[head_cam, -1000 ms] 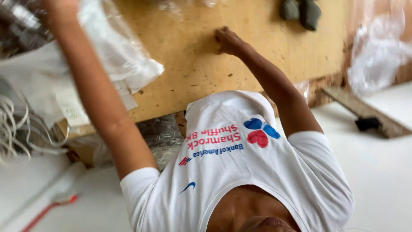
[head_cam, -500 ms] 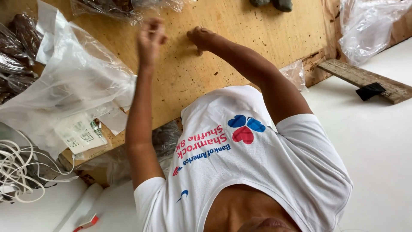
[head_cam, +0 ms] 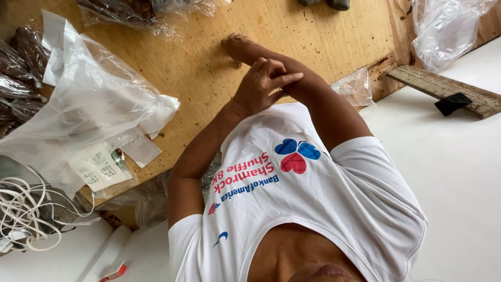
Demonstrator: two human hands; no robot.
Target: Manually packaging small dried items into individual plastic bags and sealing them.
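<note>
Wooden board (head_cam: pixel 292 36) under right hand (head_cam: pixel 236 46); left hand (head_cam: pixel 261 86) touches right forearm.

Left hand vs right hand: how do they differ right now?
The left hand lies on the right forearm with its fingers extended. The right hand rests on the plywood table with its fingers curled. The left hand sits nearer the body and the right hand reaches farther out. Both are bare.

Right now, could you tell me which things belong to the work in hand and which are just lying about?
In hand: left hand on right forearm; right hand on plywood board; clear bags.
Lying about: white cable, wooden plank, crumpled plastic.
</note>
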